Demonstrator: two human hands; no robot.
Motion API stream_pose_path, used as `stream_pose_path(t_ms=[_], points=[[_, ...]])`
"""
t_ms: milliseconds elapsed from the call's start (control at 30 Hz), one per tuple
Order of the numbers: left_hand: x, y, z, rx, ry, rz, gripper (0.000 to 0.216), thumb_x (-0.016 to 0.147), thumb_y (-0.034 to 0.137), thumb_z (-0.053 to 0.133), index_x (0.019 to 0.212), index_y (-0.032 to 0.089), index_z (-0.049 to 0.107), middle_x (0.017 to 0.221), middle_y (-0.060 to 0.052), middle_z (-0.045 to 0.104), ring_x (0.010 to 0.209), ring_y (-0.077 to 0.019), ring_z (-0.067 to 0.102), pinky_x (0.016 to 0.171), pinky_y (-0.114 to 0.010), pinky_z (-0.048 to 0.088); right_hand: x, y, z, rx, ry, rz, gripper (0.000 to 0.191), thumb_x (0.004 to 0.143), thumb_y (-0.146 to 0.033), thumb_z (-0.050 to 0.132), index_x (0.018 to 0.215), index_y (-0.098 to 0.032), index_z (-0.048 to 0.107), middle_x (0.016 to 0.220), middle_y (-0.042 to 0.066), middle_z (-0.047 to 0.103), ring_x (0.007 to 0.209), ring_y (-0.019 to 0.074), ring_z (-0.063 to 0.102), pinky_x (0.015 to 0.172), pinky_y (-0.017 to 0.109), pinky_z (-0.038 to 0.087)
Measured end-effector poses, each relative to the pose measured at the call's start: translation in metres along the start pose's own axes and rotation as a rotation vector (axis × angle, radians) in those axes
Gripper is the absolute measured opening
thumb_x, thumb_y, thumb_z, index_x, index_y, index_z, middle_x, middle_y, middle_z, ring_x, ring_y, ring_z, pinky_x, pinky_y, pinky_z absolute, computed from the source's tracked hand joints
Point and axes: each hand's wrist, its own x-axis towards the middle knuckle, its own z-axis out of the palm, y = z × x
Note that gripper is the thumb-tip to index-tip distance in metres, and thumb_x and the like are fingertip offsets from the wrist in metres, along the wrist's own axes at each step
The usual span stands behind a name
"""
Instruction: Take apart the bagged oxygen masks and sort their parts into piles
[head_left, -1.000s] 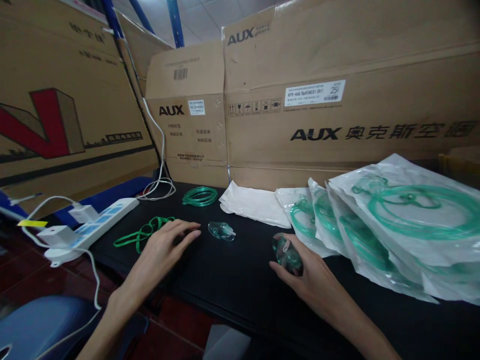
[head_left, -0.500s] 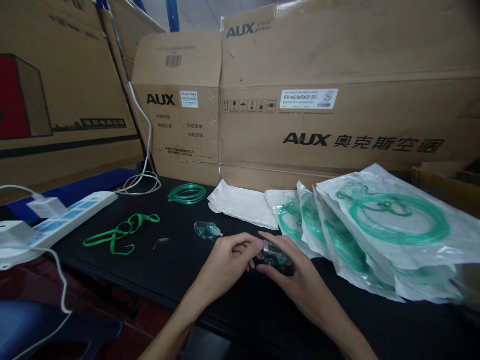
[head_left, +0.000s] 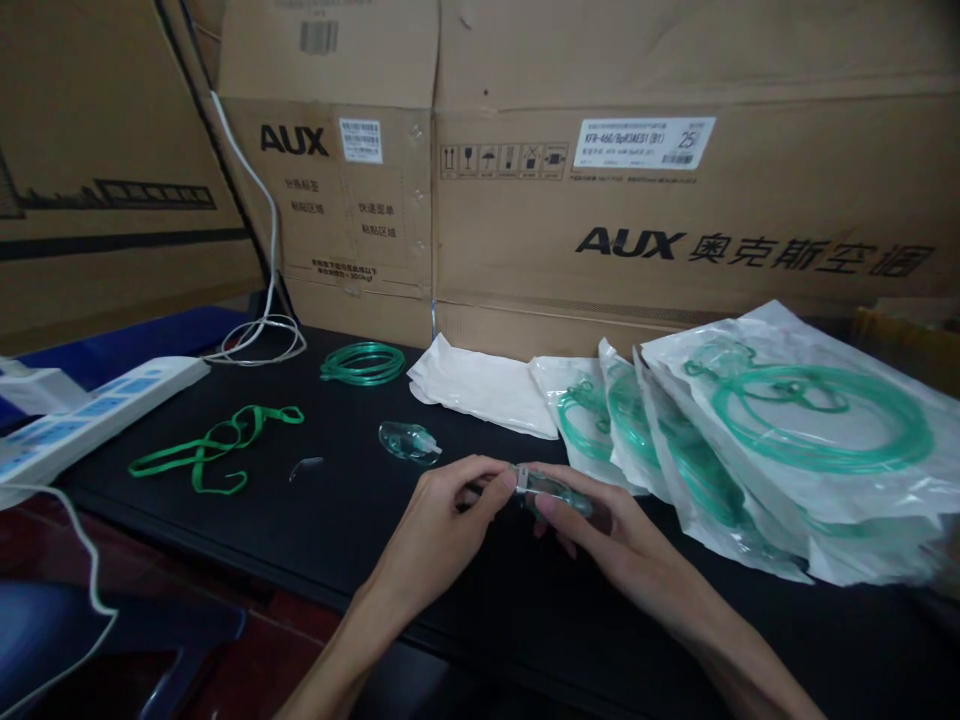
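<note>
Both hands meet over the front of a black table (head_left: 465,610). My right hand (head_left: 607,535) grips a clear green-tinted mask piece (head_left: 559,490). My left hand (head_left: 442,515) pinches the left end of that same piece with thumb and fingers closed. A second clear mask piece (head_left: 409,442) lies on the table just beyond my left hand. A small clear part (head_left: 306,465) lies further left.
A green strap (head_left: 214,450) and a green tubing coil (head_left: 362,362) lie at the left. A white bag (head_left: 480,385) and several sealed bags of green tubing (head_left: 780,450) fan out at the right. A power strip (head_left: 82,420) sits far left. Cardboard boxes (head_left: 675,180) wall the back.
My left hand came from the left side of the table to the piece in my right hand and now pinches its end. The view dropped lower and closer.
</note>
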Motion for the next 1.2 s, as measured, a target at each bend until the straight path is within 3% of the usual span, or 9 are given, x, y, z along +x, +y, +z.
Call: stream_pose_path(t_ms=[133,233,367,600,1067,1200], points=[[0.001,-0.001,0.002,-0.061,-0.070,-0.034,0.028,0.099,0.038,0.057,0.102,0.019,0.077,0.086,-0.002,0.074,0.079,-0.0164,0.065,0.072,-0.024,0.048,-0.001,0.005,-0.004,0.026,0.061,0.007,0.044,0.093,-0.049,0.069,0.129,-0.023,0.070,0.109,0.005,0.075,0.097,0.0202,0.068,0.085,0.031,0.053],[0.001,-0.004,0.003,-0.060,-0.097,-0.041,0.030,0.099,0.039,0.057,0.106,0.019,0.077,0.084,-0.002,0.073,0.076,-0.0161,0.062,0.070,-0.024,0.048,0.000,0.008,-0.006,0.022,0.076,-0.005,0.044,0.091,-0.048,0.071,0.127,-0.023,0.071,0.117,0.007,0.075,0.107,0.0240,0.069,0.091,0.035,0.055],[0.002,-0.007,0.003,-0.051,-0.088,-0.028,0.031,0.098,0.042,0.057,0.104,0.019,0.077,0.083,-0.003,0.071,0.071,-0.0152,0.060,0.066,-0.024,0.047,-0.001,0.008,-0.004,0.004,0.090,-0.023,0.041,0.091,-0.048,0.071,0.123,-0.023,0.074,0.119,0.008,0.077,0.108,0.0263,0.070,0.091,0.038,0.057],[0.001,-0.005,0.005,0.014,-0.067,-0.018,0.024,0.094,0.036,0.062,0.104,0.019,0.076,0.070,0.001,0.064,0.064,-0.0135,0.058,0.062,-0.024,0.045,-0.001,0.007,-0.003,-0.052,0.057,-0.086,0.034,0.098,-0.043,0.063,0.124,-0.024,0.074,0.112,0.005,0.077,0.101,0.0215,0.069,0.087,0.032,0.055],[0.001,-0.003,0.009,0.039,-0.103,-0.011,0.016,0.091,0.032,0.063,0.101,0.020,0.069,0.063,0.006,0.059,0.052,-0.0089,0.054,0.051,-0.019,0.041,-0.003,0.008,0.001,-0.076,0.090,-0.105,0.015,0.092,-0.032,0.064,0.094,-0.021,0.073,0.092,0.002,0.074,0.085,0.0191,0.067,0.075,0.031,0.051],[0.001,-0.002,0.011,0.043,-0.115,-0.047,0.015,0.092,0.032,0.064,0.100,0.021,0.067,0.066,0.006,0.064,0.050,-0.0093,0.059,0.049,-0.018,0.044,-0.003,0.008,0.003,-0.060,0.101,-0.101,0.015,0.092,-0.033,0.063,0.088,-0.020,0.071,0.086,0.002,0.072,0.079,0.0180,0.064,0.071,0.029,0.049]])
